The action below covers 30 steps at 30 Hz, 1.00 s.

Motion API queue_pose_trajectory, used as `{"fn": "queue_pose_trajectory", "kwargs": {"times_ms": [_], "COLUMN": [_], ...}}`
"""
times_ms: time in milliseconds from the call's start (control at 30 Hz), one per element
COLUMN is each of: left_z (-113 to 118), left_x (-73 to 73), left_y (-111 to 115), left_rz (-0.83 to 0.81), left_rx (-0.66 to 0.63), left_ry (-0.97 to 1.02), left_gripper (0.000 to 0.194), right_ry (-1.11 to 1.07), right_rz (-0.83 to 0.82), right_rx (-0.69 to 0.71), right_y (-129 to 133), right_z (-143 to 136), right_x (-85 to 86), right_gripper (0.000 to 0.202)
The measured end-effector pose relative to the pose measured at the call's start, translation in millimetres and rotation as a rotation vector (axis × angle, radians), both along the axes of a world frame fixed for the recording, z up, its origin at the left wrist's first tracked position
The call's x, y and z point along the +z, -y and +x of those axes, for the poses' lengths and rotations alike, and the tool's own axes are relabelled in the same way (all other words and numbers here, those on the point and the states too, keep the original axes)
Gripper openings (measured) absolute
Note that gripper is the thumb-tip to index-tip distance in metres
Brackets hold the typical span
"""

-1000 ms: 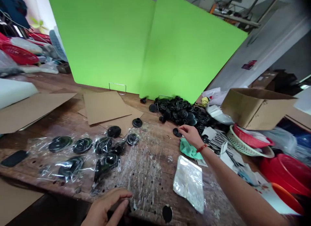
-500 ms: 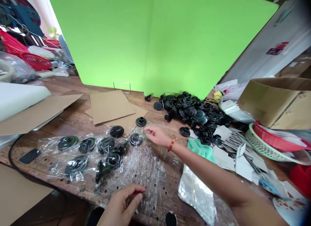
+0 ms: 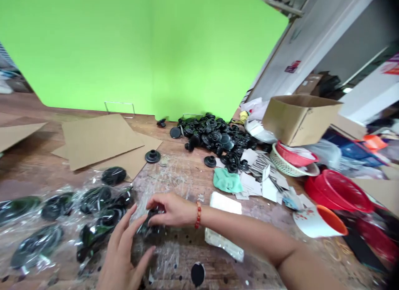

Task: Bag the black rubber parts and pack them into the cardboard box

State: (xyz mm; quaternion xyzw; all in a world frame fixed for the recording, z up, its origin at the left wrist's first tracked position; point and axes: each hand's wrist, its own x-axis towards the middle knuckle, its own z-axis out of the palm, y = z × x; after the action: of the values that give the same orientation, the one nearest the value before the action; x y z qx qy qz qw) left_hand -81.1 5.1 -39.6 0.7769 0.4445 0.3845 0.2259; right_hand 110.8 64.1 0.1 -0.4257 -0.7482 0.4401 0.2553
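Pinching a black ribbed rubber part [image 3: 152,227] in crinkly clear film, my right hand [image 3: 171,210] has its grip closed on it near the counter [image 3: 183,177]'s front edge. My left hand [image 3: 123,252] hovers beside, fingers spread. Bagged parts [image 3: 93,198] crowd left; bare scuffed wood lies beyond, before the loose black pile [image 3: 215,136].

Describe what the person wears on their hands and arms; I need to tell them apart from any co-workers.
Both hands are bare, with no gloves or rings that show. The right hand has a bracelet of red-orange beads around the wrist, and its forearm is bare with no sleeve in view. The left hand shows no bracelet or watch; its wrist is cut off at the frame edge.
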Motion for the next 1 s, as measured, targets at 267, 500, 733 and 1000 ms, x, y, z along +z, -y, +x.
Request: {"fn": "queue_pose_trajectory", "kwargs": {"times_ms": [267,500,733,1000], "left_z": [31.2,24.4,4.9,-8.0], "left_x": [11.3,42.3,58.0,54.8], "left_y": [8.7,10.2,25.2,27.8], "left_rz": [-0.657,-1.113,-1.392,-1.379], "left_rx": [-0.208,0.185,0.155,0.262], "left_ry": [0.285,0.827,1.152,1.29], "left_gripper": [0.041,0.046,0.068,0.059], "right_ry": [-0.364,0.062,0.125,0.506], "right_rz": [-0.639,-0.044,0.218,0.504], "right_rx": [-0.071,-0.359,-0.128,0.094], "right_y": [48.0,-20.5,-45.2,-59.6], "right_z": [27.3,48.0,-20.3,-58.6], "right_x": [3.8,16.7,2.2,-14.4], "right_gripper": [0.053,0.008,0.021,0.037]}}
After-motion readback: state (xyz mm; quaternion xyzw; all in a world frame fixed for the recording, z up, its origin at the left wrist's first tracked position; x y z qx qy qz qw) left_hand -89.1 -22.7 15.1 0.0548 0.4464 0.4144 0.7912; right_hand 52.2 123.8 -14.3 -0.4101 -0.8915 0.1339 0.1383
